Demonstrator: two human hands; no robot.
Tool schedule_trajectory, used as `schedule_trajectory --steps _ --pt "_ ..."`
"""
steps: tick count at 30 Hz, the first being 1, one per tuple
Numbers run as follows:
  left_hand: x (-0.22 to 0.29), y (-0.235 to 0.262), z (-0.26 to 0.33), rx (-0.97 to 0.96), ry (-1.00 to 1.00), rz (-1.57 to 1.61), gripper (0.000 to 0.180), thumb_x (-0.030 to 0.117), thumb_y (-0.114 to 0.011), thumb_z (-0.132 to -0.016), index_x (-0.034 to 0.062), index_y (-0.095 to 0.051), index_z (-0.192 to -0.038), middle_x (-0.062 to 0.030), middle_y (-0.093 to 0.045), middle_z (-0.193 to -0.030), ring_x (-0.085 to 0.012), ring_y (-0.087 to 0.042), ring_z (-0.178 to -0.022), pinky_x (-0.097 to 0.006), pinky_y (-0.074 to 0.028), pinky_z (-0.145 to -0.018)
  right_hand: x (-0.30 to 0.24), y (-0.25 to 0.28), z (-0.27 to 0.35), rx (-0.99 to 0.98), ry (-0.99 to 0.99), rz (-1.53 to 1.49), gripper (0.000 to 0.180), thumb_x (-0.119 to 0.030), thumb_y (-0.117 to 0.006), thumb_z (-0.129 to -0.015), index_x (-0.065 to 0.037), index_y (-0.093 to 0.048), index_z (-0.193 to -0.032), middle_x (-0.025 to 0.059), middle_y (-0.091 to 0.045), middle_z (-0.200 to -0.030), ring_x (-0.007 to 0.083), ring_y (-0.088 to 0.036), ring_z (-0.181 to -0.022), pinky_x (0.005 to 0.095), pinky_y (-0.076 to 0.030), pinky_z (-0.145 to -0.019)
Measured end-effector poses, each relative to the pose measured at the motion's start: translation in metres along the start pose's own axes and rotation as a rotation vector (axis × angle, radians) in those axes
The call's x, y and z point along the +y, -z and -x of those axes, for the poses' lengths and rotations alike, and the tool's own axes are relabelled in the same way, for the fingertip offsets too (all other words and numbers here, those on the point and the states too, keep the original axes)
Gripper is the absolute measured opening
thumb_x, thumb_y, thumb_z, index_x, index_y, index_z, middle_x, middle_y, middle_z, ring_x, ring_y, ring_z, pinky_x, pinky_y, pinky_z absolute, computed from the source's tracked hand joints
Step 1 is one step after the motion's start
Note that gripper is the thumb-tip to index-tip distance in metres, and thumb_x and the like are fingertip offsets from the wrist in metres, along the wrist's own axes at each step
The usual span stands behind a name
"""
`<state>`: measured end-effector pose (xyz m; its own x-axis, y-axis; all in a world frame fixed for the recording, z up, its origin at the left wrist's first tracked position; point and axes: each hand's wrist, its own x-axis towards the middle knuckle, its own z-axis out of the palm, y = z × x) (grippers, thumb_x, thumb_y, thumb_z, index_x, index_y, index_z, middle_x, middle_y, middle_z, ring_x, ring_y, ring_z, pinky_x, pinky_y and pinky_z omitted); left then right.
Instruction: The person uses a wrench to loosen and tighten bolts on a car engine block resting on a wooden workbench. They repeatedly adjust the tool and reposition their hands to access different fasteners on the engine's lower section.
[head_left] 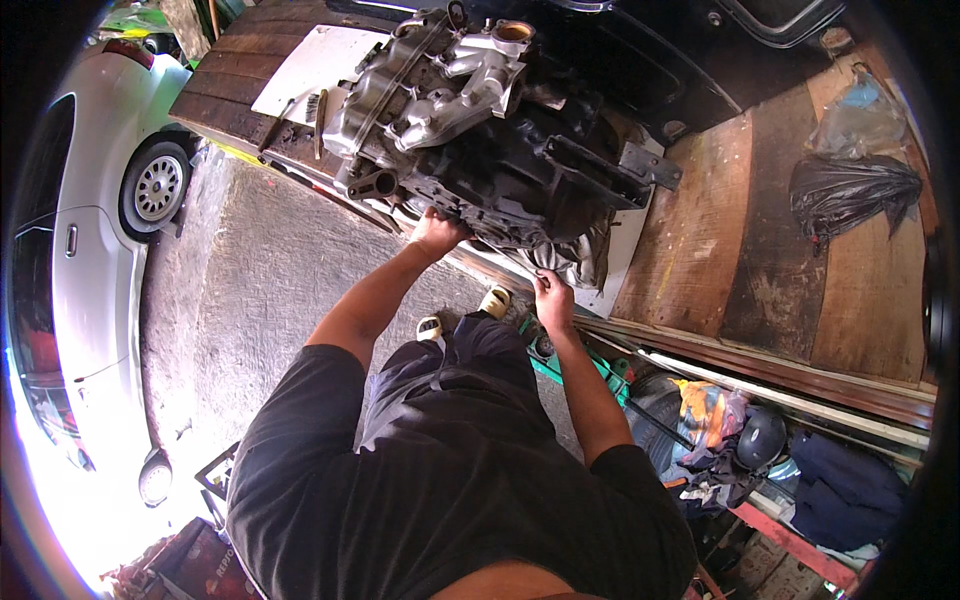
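A car engine (500, 170), dark below with silvery metal castings on top, rests on the wooden bed in front of me. My left hand (440, 234) is curled against its near lower side; the engine's edge and shadow hide the fingertips and whatever they grip. To the right and nearer me, my right hand (553, 298) is closed round the end of a slim metal bar-like tool (508, 262). The tool slants up and left toward my left hand and the engine's underside. Crumpled grey cloth (582, 262) bulges from beneath the engine beside my right hand.
On the planks left of the engine lie a white board (318, 70), a brush (319, 122) and a dark tool (276, 126). A black plastic bag (855, 195) sits at right. Below the bed's edge are a tyre (655, 412) and a green jack (580, 372). A silver car (100, 270) stands left.
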<state>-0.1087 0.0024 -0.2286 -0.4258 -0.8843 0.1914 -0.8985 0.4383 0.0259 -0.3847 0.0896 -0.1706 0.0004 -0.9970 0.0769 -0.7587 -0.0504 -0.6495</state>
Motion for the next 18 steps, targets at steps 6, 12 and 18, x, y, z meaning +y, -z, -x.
schedule_trajectory --steps 6,12,18 --pt "0.006 0.026 -0.005 -0.128 -0.045 -0.021 0.032 0.050 -0.051 -0.081 0.0251 -0.068 -0.092 0.0022 -0.066 -0.091 -0.0173 -0.058 -0.094 -0.047 -0.035 -0.086 0.020 0.010 -0.003 -0.258 -0.298 -0.317 0.020 -0.021 -0.060 -0.087 -0.002 -0.060 -0.080 -0.0001 -0.050 -0.055 0.0084 -0.045 -0.042 0.0255 -0.035 -0.041" --pt "0.005 0.015 -0.002 -0.130 0.001 -0.022 0.037 0.052 -0.047 -0.084 0.0241 -0.066 -0.099 -0.0015 -0.066 -0.098 -0.0168 -0.058 -0.100 -0.047 -0.034 -0.090 -0.008 0.020 -0.010 -0.048 -0.127 -0.444 0.014 -0.013 -0.066 -0.080 -0.003 -0.058 -0.085 0.0079 -0.061 -0.069 0.0117 -0.058 -0.061 0.0268 -0.045 -0.059" --pt "-0.004 0.065 -0.009 -0.417 0.203 0.224 0.045 0.058 -0.049 -0.082 0.0206 -0.068 -0.097 -0.0075 -0.066 -0.097 -0.0247 -0.062 -0.093 -0.041 -0.045 -0.082 -0.092 0.047 -0.023 -0.010 0.090 -0.254 0.015 -0.010 -0.069 -0.079 -0.002 -0.056 -0.081 0.0028 -0.059 -0.060 0.0064 -0.053 -0.050 0.0242 -0.040 -0.043"
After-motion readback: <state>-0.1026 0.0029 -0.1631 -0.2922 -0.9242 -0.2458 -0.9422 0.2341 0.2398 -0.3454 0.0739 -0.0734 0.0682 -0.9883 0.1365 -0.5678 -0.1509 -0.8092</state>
